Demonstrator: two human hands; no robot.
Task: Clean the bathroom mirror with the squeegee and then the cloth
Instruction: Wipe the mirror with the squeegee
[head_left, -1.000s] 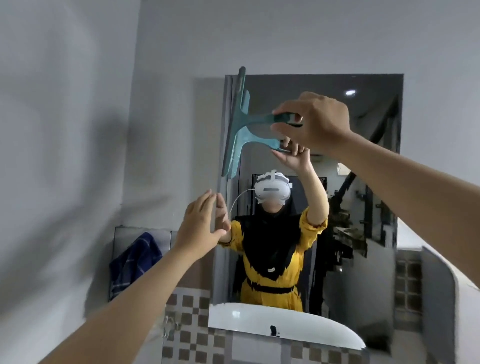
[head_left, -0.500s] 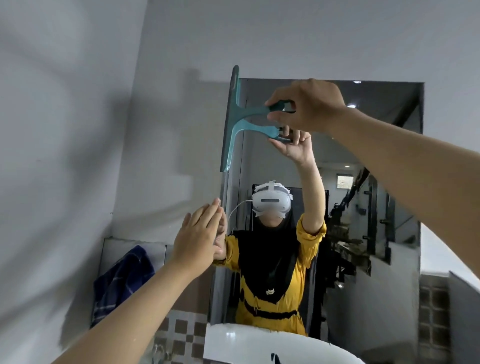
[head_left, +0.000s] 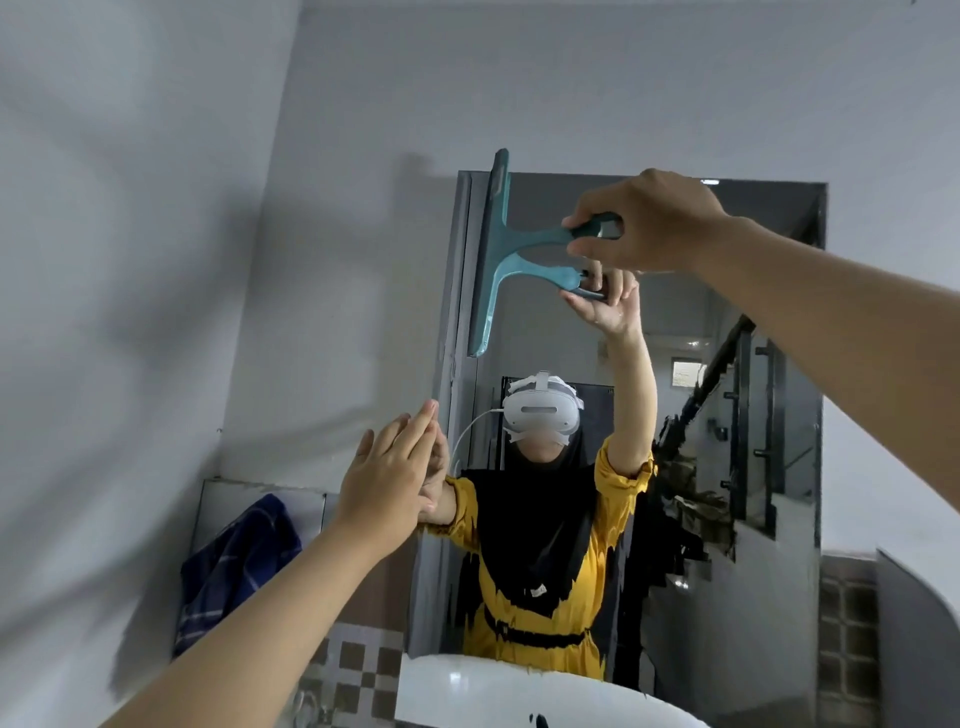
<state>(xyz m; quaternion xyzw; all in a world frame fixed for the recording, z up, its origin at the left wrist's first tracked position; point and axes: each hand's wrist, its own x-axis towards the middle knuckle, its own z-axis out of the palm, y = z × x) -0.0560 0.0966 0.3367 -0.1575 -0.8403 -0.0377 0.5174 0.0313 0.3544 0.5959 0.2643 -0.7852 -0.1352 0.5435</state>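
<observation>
One teal plastic squeegee (head_left: 496, 254) up at the top left corner of the wall-mounted rectangular bathroom mirror (head_left: 737, 415), blade upright along the left edge, tip just over the top rim. Hardly shifted against a second ago: same corner, same upright blade, only the view tilted upward. Likely the start of a stroke, nothing visibly wiped so far, cloth stage well ahead. Handle pinched by the right hand (head_left: 649, 226), fingers (head_left: 589, 249) curled around its end, thumb side hidden. Left hand (head_left: 387, 478) flat and straight-fingered at the mirror's left edge lower down, holding nothing, contact with the glass uncertain. Dark blue checked cloth (head_left: 239, 566) draped further left, well apart from both hands.
</observation>
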